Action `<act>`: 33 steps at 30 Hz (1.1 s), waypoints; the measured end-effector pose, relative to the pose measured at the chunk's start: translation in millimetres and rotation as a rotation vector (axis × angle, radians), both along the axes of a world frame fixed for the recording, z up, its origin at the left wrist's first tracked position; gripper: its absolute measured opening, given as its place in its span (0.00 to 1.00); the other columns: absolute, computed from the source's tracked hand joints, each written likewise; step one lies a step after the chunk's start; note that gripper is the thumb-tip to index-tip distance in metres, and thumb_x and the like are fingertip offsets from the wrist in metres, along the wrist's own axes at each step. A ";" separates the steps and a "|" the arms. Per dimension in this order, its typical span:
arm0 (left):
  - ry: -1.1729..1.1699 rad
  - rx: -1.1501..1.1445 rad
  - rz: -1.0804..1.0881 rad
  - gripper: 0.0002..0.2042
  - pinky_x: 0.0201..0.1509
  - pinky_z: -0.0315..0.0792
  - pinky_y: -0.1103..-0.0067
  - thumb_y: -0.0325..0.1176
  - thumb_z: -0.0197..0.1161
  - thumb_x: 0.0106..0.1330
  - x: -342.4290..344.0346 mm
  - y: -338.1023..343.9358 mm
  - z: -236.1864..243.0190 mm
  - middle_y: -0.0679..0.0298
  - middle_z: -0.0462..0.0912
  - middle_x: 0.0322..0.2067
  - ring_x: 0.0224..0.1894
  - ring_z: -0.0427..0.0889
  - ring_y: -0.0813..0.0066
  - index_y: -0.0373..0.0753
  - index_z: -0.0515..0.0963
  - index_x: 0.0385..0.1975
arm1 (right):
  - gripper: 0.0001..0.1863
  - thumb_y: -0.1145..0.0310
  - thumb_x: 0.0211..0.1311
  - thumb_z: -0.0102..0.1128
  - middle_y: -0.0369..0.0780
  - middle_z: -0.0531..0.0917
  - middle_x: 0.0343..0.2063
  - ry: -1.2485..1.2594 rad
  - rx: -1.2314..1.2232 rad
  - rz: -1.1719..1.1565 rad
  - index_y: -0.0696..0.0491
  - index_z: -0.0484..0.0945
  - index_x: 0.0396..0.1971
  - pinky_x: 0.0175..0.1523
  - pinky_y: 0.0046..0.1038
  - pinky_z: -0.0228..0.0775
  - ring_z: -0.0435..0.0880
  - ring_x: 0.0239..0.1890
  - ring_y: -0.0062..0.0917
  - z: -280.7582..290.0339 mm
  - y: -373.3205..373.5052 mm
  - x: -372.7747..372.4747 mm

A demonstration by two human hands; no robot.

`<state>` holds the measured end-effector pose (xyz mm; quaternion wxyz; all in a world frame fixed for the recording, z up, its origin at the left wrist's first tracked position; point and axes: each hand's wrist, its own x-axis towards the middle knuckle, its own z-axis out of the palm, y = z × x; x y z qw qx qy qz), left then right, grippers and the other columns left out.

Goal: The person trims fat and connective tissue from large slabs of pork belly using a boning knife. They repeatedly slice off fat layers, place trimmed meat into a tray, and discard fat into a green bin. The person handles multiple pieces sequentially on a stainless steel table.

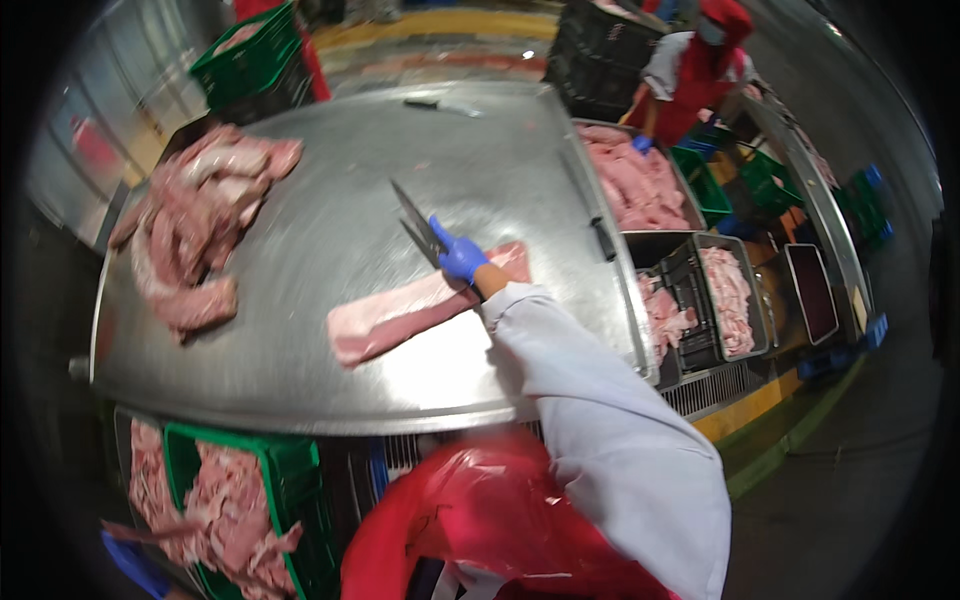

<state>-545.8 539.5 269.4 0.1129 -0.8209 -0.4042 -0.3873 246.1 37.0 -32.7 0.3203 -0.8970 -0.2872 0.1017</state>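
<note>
My right hand, in a blue glove, is closed around a knife. Its blade points up and left over the steel table, with a darker matching shape below it, perhaps a reflection. Beneath that hand lies a long pale-pink slab of meat, flat on the table. My left hand, also blue-gloved, is at the lower left edge, partly cut off. It grips a thin strip of meat beside a green crate filled with meat trimmings.
Several long meat pieces are heaped on the table's left. A second knife lies at the far edge, and a dark handle at the right. Bins of meat line the right side, where a co-worker in a red apron stands.
</note>
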 end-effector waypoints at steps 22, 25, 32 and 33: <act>0.613 -0.576 -0.278 0.40 0.76 0.43 0.56 0.60 0.57 0.63 644.7 -406.7 -314.5 0.50 0.48 0.75 0.76 0.41 0.47 0.47 0.56 0.73 | 0.40 0.64 0.64 0.52 0.48 0.85 0.27 0.116 0.163 -0.482 0.46 0.47 0.75 0.36 0.39 0.76 0.85 0.28 0.42 -27.8 -238.5 -160.7; 0.369 -0.497 -0.631 0.40 0.77 0.39 0.57 0.60 0.56 0.64 657.4 -358.9 -395.0 0.51 0.47 0.75 0.77 0.41 0.48 0.48 0.55 0.73 | 0.38 0.61 0.67 0.50 0.53 0.84 0.28 0.198 0.167 -0.416 0.51 0.46 0.74 0.37 0.44 0.75 0.84 0.29 0.48 -26.2 -248.2 -169.7; 0.142 -0.755 -0.939 0.44 0.78 0.39 0.62 0.55 0.58 0.66 647.4 -343.0 -380.3 0.43 0.44 0.74 0.76 0.44 0.46 0.33 0.47 0.73 | 0.41 0.66 0.65 0.52 0.55 0.84 0.33 0.364 0.150 -0.151 0.39 0.43 0.76 0.42 0.40 0.77 0.87 0.35 0.44 42.7 -159.4 -107.1; 0.100 -0.741 -0.939 0.42 0.77 0.43 0.62 0.52 0.58 0.67 636.7 -338.3 -371.3 0.42 0.47 0.73 0.75 0.47 0.44 0.32 0.49 0.72 | 0.44 0.67 0.63 0.54 0.54 0.85 0.31 0.327 0.012 -0.099 0.36 0.43 0.76 0.40 0.40 0.77 0.86 0.31 0.43 43.6 -133.3 -94.2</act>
